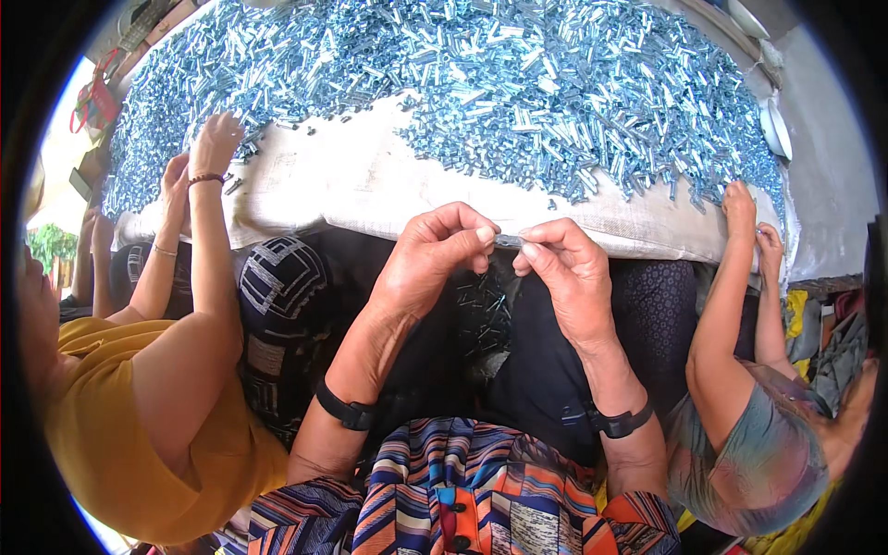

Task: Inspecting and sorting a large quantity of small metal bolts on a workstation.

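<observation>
Hands [430, 257] [575, 279] in pinch on small piece [508, 240]

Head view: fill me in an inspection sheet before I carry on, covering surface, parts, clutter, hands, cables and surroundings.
Surface: pale woven cloth, bare along its near side.
Parts: broad heap of shiny bluish pieces, short and long mixed, over the far side.
Clutter: white dish-like object at the heap's right edge; red item at far left.
Left hand: thumb and fingers pinched, seemingly on a small piece; its detail is too small to read.
Right hand: pinched at the same piece's other end.
Cables: nothing seen.
Surroundings: co-worker in mustard top at left, another in a grey-green top at right; grey wall beyond.
</observation>
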The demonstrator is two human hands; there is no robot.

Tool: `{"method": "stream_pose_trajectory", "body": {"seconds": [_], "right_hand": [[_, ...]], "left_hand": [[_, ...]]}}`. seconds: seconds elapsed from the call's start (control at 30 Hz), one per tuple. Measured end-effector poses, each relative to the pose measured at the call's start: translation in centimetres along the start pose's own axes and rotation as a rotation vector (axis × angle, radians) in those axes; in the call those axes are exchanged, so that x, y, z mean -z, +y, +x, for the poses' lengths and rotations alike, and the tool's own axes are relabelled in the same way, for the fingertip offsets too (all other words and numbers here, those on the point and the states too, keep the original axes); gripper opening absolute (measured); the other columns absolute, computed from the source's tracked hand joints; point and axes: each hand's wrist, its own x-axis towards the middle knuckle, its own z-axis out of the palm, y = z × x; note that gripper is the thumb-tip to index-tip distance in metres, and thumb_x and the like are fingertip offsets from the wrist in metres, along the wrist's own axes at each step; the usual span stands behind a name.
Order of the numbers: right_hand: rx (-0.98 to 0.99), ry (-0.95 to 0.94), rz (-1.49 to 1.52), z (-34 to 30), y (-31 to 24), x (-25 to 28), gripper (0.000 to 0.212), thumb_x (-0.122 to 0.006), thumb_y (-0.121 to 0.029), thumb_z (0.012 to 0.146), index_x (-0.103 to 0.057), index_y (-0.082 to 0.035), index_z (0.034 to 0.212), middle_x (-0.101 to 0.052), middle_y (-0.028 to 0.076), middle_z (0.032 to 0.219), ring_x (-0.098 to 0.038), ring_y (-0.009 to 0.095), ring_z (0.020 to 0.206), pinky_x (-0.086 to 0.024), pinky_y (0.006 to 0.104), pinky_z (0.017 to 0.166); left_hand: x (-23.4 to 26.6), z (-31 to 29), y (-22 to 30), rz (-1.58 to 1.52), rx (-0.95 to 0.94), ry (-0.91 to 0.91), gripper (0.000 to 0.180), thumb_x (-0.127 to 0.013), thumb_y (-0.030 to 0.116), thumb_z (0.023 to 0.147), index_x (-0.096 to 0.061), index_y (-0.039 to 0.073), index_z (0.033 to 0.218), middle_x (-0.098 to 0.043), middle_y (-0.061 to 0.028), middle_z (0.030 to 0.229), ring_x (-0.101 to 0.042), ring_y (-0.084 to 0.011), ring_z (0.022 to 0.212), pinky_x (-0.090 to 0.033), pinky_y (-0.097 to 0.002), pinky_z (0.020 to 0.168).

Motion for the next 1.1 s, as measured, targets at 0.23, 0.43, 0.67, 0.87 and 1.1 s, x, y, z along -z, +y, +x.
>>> {"method": "stream_pose_trajectory", "body": {"seconds": [0.23, 0.43, 0.67, 0.87, 1.1], "right_hand": [[-0.241, -0.142, 0.452, -0.9, 0.1, 0.3, 0.009, -0.055, -0.004, 0.090, -0.057, -0.001, 0.097, -0.061, 0.008, 0.080, -0.059, 0.013, 0.070, -0.049, 0.0252, 0.067], [-0.262, -0.129, 0.294, -0.3, 0.4, 0.8, 0.009, -0.057, -0.006, 0.089, -0.058, -0.001, 0.096, -0.061, 0.006, 0.079, -0.058, 0.011, 0.071, -0.048, 0.0243, 0.067], [0.106, -0.008, -0.746, 5.2, -1.8, 2.3, 0.012, -0.064, -0.008, 0.081, -0.062, -0.001, 0.090, -0.061, 0.006, 0.079, -0.056, 0.015, 0.070, -0.045, 0.0272, 0.065], [0.580, -0.022, -1.293, 13.6, -0.7, 3.1, 0.006, -0.058, -0.001, 0.075, -0.056, -0.002, 0.081, -0.060, 0.013, 0.082, -0.056, 0.032, 0.080, -0.046, 0.0389, 0.069], [0.632, -0.243, -1.537, 16.2, 0.2, 2.8, 0.003, -0.047, -0.002, 0.078, -0.050, -0.001, 0.077, -0.057, 0.018, 0.070, -0.058, 0.037, 0.071, -0.047, 0.0468, 0.063]], "left_hand": [[-0.5, -0.7, -2.1, -0.273, 0.027, -0.204, 0.013, -0.061, 0.015, 0.088, -0.051, 0.006, 0.088, -0.055, -0.0045, 0.071, -0.055, -0.0132, 0.063, -0.046, -0.0261, 0.059], [0.0, -0.4, -2.0, -0.199, -0.006, -0.131, 0.016, -0.063, 0.017, 0.087, -0.053, 0.005, 0.088, -0.055, -0.0034, 0.072, -0.053, -0.0115, 0.064, -0.045, -0.0246, 0.061], [5.4, 2.0, 1.4, 0.846, -0.149, 0.383, 0.007, -0.061, 0.007, 0.082, -0.060, 0.001, 0.085, -0.058, -0.0020, 0.074, -0.054, -0.0091, 0.067, -0.043, -0.0241, 0.060], [6.2, 5.9, 1.2, 1.374, -0.379, 0.647, 0.017, -0.064, 0.012, 0.075, -0.062, 0.004, 0.090, -0.060, -0.0092, 0.079, -0.059, -0.0237, 0.070, -0.046, -0.0336, 0.065], [6.3, 7.8, 1.8, 1.560, -0.253, 0.665, 0.019, -0.066, 0.023, 0.076, -0.060, 0.008, 0.086, -0.062, -0.0094, 0.084, -0.061, -0.0302, 0.076, -0.046, -0.0401, 0.067]]}}
